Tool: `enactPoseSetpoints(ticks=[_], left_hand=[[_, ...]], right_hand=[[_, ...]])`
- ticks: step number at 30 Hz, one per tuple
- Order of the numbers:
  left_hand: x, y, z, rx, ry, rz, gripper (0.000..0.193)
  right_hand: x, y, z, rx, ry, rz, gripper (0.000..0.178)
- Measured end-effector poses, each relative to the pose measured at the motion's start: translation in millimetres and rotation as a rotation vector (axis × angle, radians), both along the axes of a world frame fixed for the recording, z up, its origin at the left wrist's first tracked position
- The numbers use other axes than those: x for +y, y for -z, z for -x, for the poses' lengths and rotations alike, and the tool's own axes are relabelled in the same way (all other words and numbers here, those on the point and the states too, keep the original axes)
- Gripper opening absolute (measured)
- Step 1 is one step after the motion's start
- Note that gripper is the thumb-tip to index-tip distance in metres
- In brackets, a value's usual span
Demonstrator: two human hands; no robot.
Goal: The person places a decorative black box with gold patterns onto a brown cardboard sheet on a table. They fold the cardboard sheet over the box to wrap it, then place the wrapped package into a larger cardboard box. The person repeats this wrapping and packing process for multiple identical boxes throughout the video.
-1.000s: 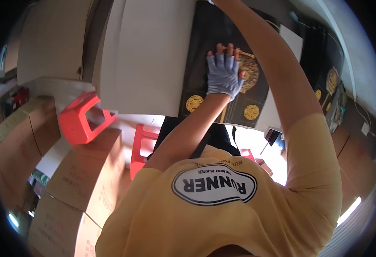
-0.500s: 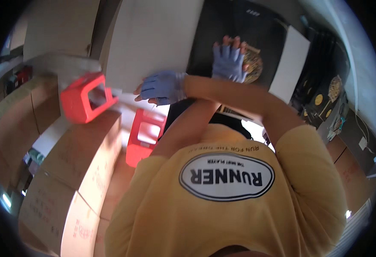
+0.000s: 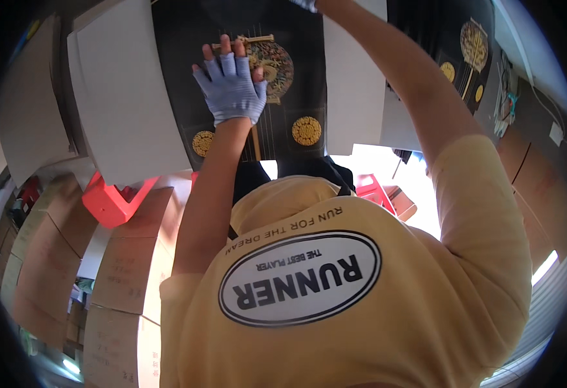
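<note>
My left hand (image 3: 235, 84), in a blue-grey fingerless glove, lies with its fingers spread on a black printed sheet (image 3: 167, 45). The sheet carries gold round designs, and my fingers cover part of the large central one. My right hand (image 3: 306, 3) is cut off by the top edge; only a bit of glove at the wrist shows, so its fingers are hidden. A pale grey board (image 3: 115, 97) reaches out on the sheet's left side, and another pale board (image 3: 356, 84) on its right.
More black printed sheets (image 3: 426, 32) lie to the right. A red plastic stool (image 3: 112, 200) and stacked cardboard boxes (image 3: 122, 271) stand at the left. Another red stool (image 3: 377, 194) shows beyond my right side. A white cable (image 3: 542, 97) hangs at the far right.
My arms were crossed and are now apart: my right hand has swung from the left up to the top edge. My left hand stays flat on the black sheet. The whole view has shifted.
</note>
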State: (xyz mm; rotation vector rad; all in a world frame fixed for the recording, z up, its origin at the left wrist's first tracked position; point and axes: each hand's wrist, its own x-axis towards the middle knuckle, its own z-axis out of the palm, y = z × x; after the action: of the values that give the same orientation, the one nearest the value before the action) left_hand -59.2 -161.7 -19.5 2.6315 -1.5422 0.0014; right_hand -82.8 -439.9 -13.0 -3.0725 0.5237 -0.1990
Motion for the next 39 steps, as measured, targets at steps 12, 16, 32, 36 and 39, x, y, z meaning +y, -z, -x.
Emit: enactPoseSetpoints(ticks=[12,16,32,36,39], left_hand=[[-1.5,-9.9,4.2,0.029,-0.002,0.060,0.077],[8.9,8.9,3.4,-0.116,0.027,0.098,0.072],[31.8,-1.9,22.6,0.129,0.060,0.155,0.068],[33.8,-7.1,23.2,0.101,0.073,0.139,0.069],[34.9,-4.9,21.5,0.075,0.057,0.161,0.067]], right_hand=[[235.9,-17.6,192.7,0.306,0.002,-0.056,0.067],[246.0,-12.7,199.2,0.302,0.013,-0.034,0.069],[-51.9,10.7,-21.7,-0.008,0.142,-0.018,0.048],[-87.6,23.5,-45.1,0.141,0.303,-0.220,0.035],[-41.8,-14.5,-42.1,0.056,0.402,-0.285,0.035]])
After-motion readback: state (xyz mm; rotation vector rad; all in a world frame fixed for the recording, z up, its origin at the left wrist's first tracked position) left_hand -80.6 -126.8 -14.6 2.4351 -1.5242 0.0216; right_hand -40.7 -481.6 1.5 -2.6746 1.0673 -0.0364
